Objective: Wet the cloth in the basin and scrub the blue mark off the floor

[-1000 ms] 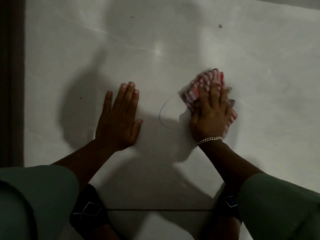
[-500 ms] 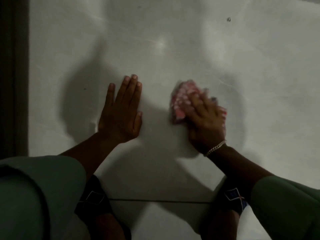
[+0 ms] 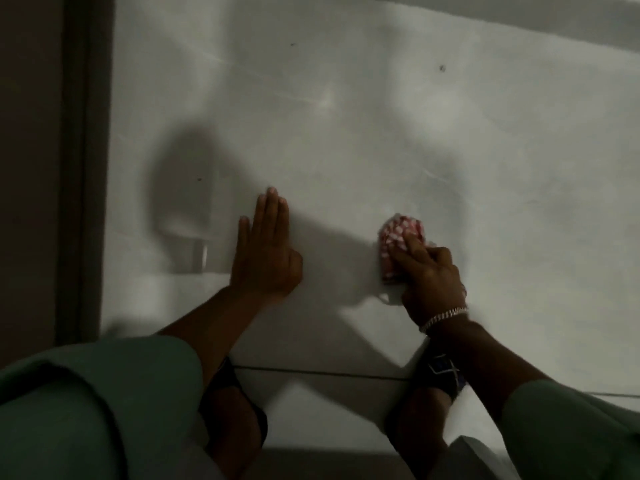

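A bunched red-and-white checked cloth (image 3: 398, 237) lies pressed on the pale floor tile (image 3: 346, 150). My right hand (image 3: 431, 278), with a silver bracelet at the wrist, presses down on the cloth's near part and grips it. My left hand (image 3: 266, 258) rests flat on the floor to the left, fingers together, holding nothing. No blue mark shows on the floor now; the spot between the hands lies in shadow and under the cloth. The basin is out of view.
A dark wall or door frame (image 3: 79, 168) runs down the left edge. A tile joint (image 3: 329, 372) crosses the floor near my knees. My knees and green sleeves fill the bottom of the view. A grey band (image 3: 554, 22) crosses the top right.
My right hand has swept the cloth leftward over the blue arc, which showed one second ago and no longer shows. The left hand stays planted on the floor.
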